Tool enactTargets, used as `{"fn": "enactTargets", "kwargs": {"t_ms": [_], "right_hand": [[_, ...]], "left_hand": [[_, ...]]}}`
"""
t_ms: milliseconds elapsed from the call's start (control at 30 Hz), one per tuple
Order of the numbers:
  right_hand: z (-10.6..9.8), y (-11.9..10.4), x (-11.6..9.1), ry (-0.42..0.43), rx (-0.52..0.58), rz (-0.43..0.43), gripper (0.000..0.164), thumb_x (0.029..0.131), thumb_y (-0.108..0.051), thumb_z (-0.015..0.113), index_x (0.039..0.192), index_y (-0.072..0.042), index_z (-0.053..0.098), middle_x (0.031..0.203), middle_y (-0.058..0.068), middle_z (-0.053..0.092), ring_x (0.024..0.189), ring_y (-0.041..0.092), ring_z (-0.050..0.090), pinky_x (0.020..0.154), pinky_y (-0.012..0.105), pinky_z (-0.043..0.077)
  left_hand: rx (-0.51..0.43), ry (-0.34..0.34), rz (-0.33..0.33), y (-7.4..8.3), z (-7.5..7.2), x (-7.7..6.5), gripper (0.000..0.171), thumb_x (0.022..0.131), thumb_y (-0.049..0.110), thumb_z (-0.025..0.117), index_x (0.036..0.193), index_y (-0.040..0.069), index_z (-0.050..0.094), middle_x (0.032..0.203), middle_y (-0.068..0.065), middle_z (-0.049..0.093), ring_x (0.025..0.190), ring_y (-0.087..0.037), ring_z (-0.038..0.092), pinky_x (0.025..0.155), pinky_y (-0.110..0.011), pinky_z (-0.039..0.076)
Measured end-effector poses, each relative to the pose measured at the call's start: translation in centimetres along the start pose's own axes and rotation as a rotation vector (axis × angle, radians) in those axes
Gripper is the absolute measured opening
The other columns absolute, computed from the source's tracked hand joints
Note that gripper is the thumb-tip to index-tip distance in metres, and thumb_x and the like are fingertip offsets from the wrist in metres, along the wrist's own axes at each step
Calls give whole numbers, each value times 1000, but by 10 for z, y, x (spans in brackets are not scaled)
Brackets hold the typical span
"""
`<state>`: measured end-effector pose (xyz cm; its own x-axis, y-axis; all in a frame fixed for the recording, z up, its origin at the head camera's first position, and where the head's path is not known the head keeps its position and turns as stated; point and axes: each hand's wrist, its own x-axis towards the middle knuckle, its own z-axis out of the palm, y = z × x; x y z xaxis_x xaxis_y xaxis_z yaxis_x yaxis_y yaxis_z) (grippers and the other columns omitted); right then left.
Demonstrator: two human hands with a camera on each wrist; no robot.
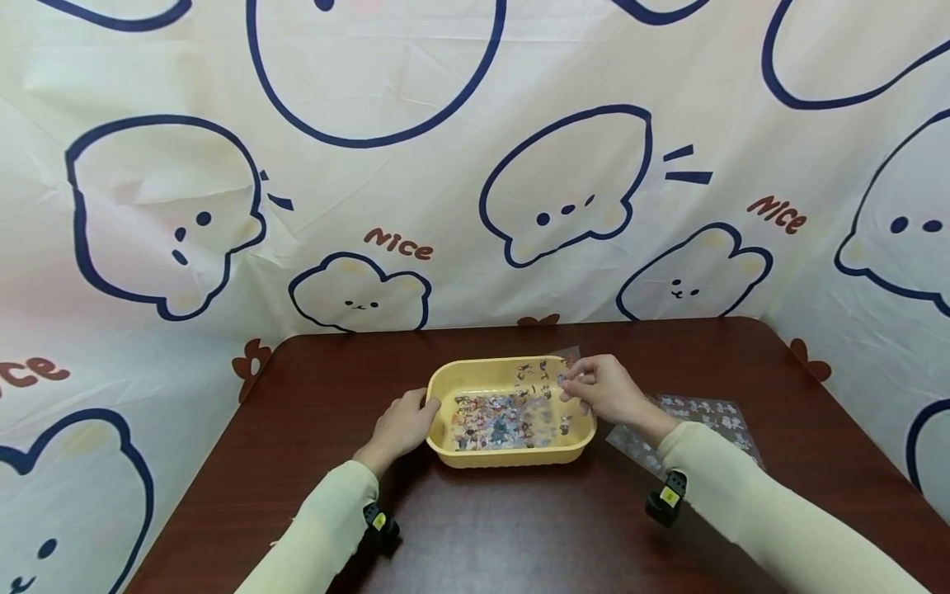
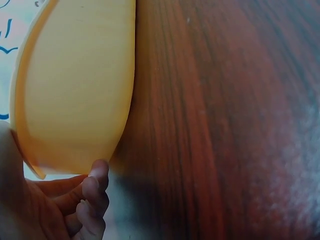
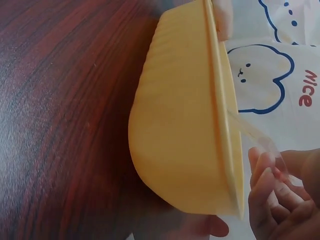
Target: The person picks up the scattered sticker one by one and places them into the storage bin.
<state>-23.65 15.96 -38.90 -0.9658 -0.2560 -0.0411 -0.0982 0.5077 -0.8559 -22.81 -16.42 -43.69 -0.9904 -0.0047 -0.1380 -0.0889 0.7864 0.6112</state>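
A yellow plastic basin [image 1: 512,459] stands on the table, its bottom covered with many small colourful printed cutouts or stickers [image 1: 497,422]. My left hand [image 1: 401,425] holds the basin's left end, thumb over the rim and fingers against the outer wall [image 2: 80,85]. Over the basin's right side, my right hand [image 1: 604,388] pinches a thin clear sheet [image 3: 260,136] between thumb and fingers. That sheet slants down past the rim into the basin, and small printed figures show around it. The basin's wall hides its lower part in the right wrist view.
Beneath and beyond my right forearm lies a transparent sheet [image 1: 712,422] with pale patterned shapes. Behind the basin's far right corner, a clear corner piece [image 1: 570,352] pokes out. The dark wooden table [image 1: 519,528] ends at a cartoon-printed curtain [image 1: 460,289].
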Motion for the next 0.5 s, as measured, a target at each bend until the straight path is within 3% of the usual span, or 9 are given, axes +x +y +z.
{"fn": "enactTargets", "kwargs": {"t_ms": [333, 500], "right_hand": [[16, -3, 4, -16, -92, -21, 14, 98, -6, 61, 106, 4, 68, 86, 20, 76, 48, 14, 56, 48, 29, 49], [21, -3, 8, -15, -126, -29, 13, 97, -5, 62, 103, 4, 69, 87, 19, 76, 49, 22, 61, 47, 31, 51]], "left_hand": [[22, 5, -2, 0, 1, 0, 53, 103, 35, 41, 145, 4, 53, 100, -6, 71, 79, -14, 63, 76, -36, 48], [22, -1, -9, 0, 1, 1, 53, 104, 35, 40, 146, 5, 52, 99, -6, 70, 80, -15, 63, 76, -36, 47]]}}
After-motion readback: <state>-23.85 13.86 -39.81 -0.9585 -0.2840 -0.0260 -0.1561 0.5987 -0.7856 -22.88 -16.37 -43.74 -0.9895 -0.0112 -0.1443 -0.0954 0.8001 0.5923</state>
